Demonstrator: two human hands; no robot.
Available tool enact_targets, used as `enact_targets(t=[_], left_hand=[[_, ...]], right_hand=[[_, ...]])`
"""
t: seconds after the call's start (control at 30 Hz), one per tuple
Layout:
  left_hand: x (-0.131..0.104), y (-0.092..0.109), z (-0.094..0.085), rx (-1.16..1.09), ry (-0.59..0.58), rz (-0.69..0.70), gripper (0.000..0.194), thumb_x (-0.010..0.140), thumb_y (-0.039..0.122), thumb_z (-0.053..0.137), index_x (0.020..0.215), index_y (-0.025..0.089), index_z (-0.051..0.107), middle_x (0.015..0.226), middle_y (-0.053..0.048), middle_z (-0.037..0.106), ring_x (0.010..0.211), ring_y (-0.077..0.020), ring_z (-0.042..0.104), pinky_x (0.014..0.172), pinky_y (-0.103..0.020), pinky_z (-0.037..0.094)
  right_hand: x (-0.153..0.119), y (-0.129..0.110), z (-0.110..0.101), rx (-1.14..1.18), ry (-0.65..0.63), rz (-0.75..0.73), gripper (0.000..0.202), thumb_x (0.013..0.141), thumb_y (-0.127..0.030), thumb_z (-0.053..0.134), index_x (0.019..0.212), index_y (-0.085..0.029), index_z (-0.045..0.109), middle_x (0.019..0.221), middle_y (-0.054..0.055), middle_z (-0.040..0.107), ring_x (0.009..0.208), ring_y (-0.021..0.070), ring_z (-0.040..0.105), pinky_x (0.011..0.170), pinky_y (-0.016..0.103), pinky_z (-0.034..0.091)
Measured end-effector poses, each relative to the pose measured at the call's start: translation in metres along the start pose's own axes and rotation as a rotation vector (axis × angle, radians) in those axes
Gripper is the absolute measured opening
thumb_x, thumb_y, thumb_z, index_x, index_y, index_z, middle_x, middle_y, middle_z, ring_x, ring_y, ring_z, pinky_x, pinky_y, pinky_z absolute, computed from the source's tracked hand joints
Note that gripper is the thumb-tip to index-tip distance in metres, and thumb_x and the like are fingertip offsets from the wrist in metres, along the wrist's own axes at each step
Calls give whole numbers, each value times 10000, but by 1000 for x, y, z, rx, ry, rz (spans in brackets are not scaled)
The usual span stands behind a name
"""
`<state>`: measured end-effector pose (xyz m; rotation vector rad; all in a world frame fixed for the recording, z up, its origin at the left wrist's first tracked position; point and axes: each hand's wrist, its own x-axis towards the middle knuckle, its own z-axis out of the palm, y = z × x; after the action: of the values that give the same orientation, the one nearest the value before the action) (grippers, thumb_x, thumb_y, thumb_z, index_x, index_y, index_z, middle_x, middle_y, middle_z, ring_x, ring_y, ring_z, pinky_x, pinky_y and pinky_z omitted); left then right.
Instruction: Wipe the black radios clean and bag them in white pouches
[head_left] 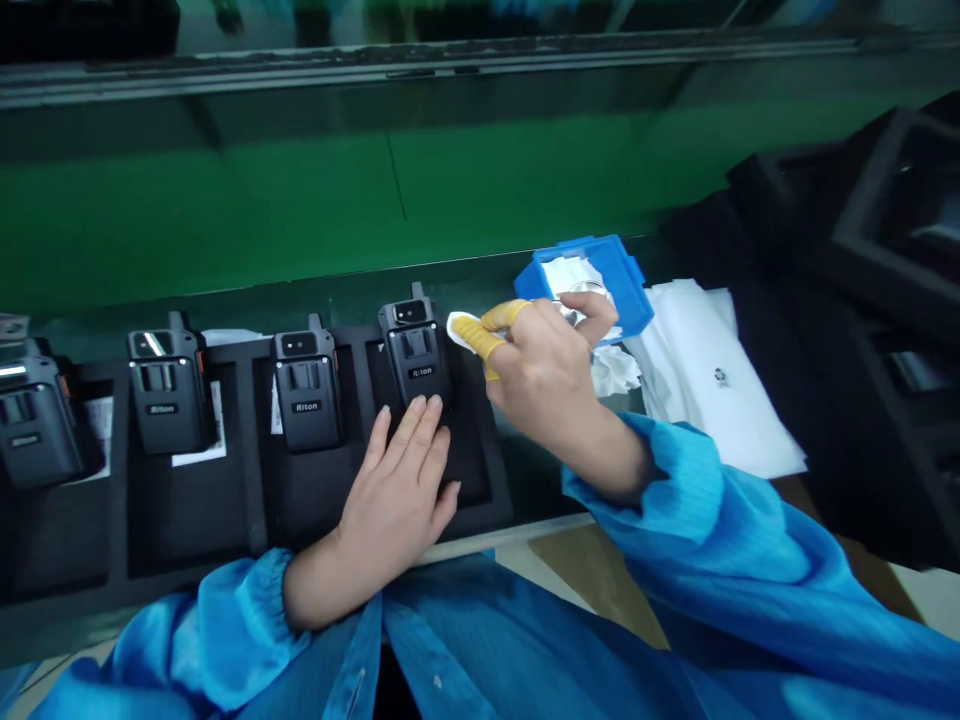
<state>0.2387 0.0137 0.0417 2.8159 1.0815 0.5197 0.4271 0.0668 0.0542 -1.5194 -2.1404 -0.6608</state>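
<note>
Black "Riton" handheld radios lie back side up in the compartments of a black foam tray [491,490]. The rightmost radio [417,350] has my left hand [397,475] at its lower end, fingers stretched out flat with the tips touching or just above it. Just right of that radio is my right hand [544,365], with yellow finger cots [480,330] on some fingers. It pinches a folded white wipe [459,328], whose edge shows beyond the fingertips. Further left are a second radio [307,390], a third radio [166,385] and another radio [41,415] near the frame edge.
Behind my right hand stands a blue bin [630,285] with white wipes and a partly hidden shiny round object. A crumpled white wipe [615,370] lies before it. White bags [720,390] are stacked to the right, beside black foam trays [787,300]. A green panel [300,210] rises behind.
</note>
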Motion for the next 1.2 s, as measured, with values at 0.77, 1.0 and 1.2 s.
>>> enact_targets(t=[0.77, 1.0, 1.2], left_hand=[[-3, 1, 4, -4, 37, -12, 414, 880, 249, 476, 1210, 12, 558, 1279, -217, 607, 1261, -318, 526, 1092, -487, 362], [-3, 0, 4, -3, 22, -12, 381, 887, 258, 472, 1168, 28, 583, 1342, -231, 551, 1303, -323, 482, 1109, -502, 338], [-2, 0, 2, 33, 23, 10, 341, 893, 259, 463, 1107, 42, 615, 1351, -229, 541, 1283, -335, 502, 1078, -500, 379]], right_hand=[[-9, -47, 2, 62, 48, -131, 352, 884, -113, 490, 551, -197, 568, 674, -3, 503, 781, 152, 397, 941, 391, 179], [-13, -39, 2, -8, 40, -77, 352, 867, -77, 468, 558, -206, 577, 656, 2, 506, 762, 159, 385, 931, 386, 172], [-25, -38, -3, -39, 31, -39, 368, 861, -67, 439, 543, -202, 565, 656, 3, 513, 766, 156, 399, 917, 380, 179]])
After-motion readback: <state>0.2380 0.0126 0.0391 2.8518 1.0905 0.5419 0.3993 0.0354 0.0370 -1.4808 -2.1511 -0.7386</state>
